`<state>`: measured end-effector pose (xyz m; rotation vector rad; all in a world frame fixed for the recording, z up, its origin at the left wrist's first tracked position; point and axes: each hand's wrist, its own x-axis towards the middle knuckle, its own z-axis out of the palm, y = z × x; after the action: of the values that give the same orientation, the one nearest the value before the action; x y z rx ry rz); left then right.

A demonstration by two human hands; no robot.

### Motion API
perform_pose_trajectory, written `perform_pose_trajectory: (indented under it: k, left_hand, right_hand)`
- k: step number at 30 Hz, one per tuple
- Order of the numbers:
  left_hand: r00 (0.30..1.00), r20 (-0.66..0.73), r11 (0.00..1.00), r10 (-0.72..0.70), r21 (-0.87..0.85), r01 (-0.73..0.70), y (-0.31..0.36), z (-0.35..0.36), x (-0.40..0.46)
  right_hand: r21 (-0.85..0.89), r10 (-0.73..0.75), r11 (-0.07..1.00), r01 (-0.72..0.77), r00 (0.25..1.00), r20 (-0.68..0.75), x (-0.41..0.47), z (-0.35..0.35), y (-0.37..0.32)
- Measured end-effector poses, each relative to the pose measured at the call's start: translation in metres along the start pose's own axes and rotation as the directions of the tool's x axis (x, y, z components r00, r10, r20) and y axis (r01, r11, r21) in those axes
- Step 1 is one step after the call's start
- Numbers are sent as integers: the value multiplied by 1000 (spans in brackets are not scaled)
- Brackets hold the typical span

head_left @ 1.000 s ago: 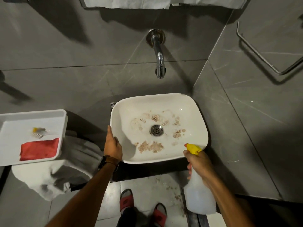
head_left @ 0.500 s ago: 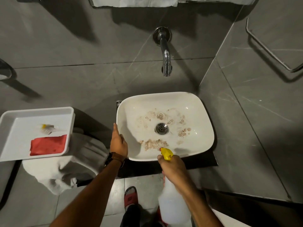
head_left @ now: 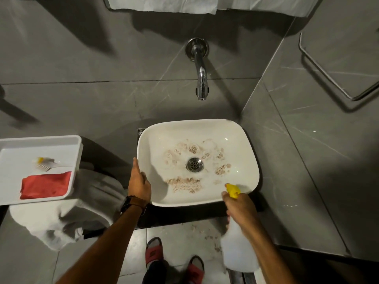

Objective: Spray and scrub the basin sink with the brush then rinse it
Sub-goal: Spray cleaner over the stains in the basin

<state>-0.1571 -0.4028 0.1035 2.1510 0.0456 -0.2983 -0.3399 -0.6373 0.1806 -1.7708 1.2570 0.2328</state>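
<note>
The spray bottle (head_left: 238, 251) is held at 5 o'clock in the view, its long axis running from 5 o'clock up toward 11 o'clock, with the yellow nozzle (head_left: 232, 190) pointed into the basin sink (head_left: 244, 160) over the near rim. The bottle body is translucent white plastic and blurred; no label or writing can be read on it. The right hand (head_left: 240, 206) is closed around the bottle's neck, the fingers wrapped about it. The left hand (head_left: 139, 182) is laid on the sink's rim at 9 o'clock of the basin, fingers together and extended along the edge, gripping nothing. A dark watch with a brown strap (head_left: 134, 202) is worn on that wrist.

The sink is a white glazed rounded rectangle, its long axis set 9 to 3 o'clock, seated on a black ledge (head_left: 184, 216). Brown granular soil (head_left: 183, 184) is scattered around the round metal drain (head_left: 194, 165). A chrome wall spout (head_left: 201, 70) is mounted at 12 o'clock, its outlet turned down.

At 9 o'clock of the view a white plastic tray (head_left: 78, 152) is noted, holding a small brush (head_left: 46, 163) with a yellow part and a red cloth (head_left: 46, 186). The brush's handle is pointed toward 3 o'clock.
</note>
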Motion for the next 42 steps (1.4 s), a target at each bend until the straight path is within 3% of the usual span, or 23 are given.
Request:
perform_pose_trajectory:
  k: [5, 8, 19, 36, 40, 42]
  left_hand:
    - [1000, -21, 1000, 0, 20, 0, -2, 3, 2]
    - [999, -27, 999, 18, 35, -17, -2, 4, 2]
    - [999, -38, 998, 33, 64, -30, 1, 4, 3]
    - [997, -47, 997, 60, 58, -57, -3, 9, -1]
    - [996, -24, 995, 82, -61, -84, -3, 10, -2]
    - [998, -54, 985, 22, -170, -31, -8, 4, -1]
  right_hand:
    - [85, 31, 996, -25, 997, -74, 31, -45, -6]
    - [66, -34, 997, 42, 992, -118, 42, -59, -20]
    - [91, -95, 990, 103, 991, -90, 66, -49, -74]
    - [-25, -233, 971, 239, 962, 143, 19, 59, -131]
    - [-4, -309, 948, 317, 925, 219, -2, 86, -130]
    - [13, -346, 935, 354, 906, 243, -11, 101, -136]
